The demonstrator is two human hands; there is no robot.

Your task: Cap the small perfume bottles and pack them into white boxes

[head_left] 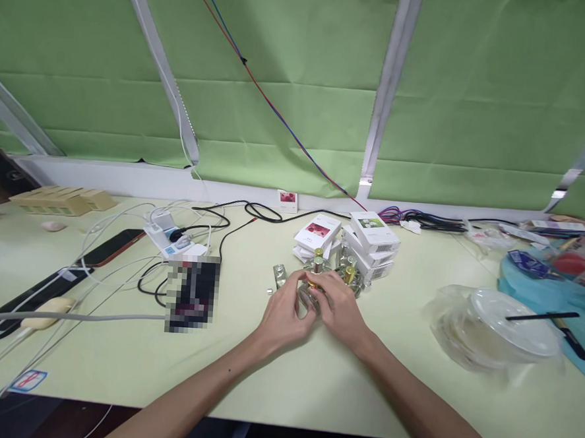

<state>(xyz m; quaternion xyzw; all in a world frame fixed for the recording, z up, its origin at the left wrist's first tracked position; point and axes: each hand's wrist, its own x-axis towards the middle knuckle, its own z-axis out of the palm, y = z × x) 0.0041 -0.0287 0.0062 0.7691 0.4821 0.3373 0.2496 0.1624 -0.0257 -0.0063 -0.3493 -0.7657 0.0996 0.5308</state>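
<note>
Both my hands meet at the middle of the pale green table (312, 379), closed round a small clear glass bottle (309, 294) with a gold neck. My left hand (283, 314) cups it from the left and below. My right hand (339, 308) covers its top and right side with fingers curled over it. Just beyond my hands stand more small bottles with gold caps (349, 274). A small clear cap or bottle (280, 274) lies to the left of them.
Stacked white boxes (370, 243) sit behind the bottles. Left are a power strip (175, 241), white cables, a phone (115, 246) and a blurred dark object (193, 294). Right lies a clear lidded container in plastic wrap (494, 327) and a blue bag with clutter (556, 281).
</note>
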